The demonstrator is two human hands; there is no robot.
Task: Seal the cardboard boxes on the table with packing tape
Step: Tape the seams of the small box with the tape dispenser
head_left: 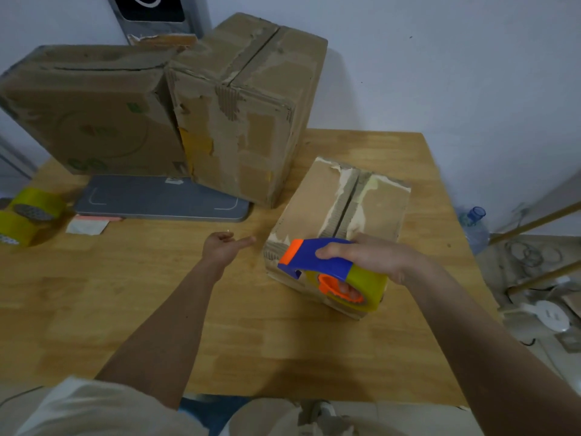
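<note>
Glossy yellow tape rolls point(23, 215) at the far left edge of the wooden table point(125, 294), left hand point(224, 247) empty, fingers loosely curled, right hand point(374, 258) clamped around blue-and-orange plastic tape dispenser point(323, 262), pressed against near end of small worn cardboard box point(339, 215), two larger scuffed boxes point(157, 114) far left.

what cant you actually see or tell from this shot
Head view, the only one:
- Near end of the small box: hidden by the tape dispenser and right hand, so any tape laid there can't be seen.
- Green print on the big left box: too blurred to read.
- Spare tape rolls: partly cut off by the left edge.
- Left hand: open, holding nothing; whether it touches the table is unclear.
</note>
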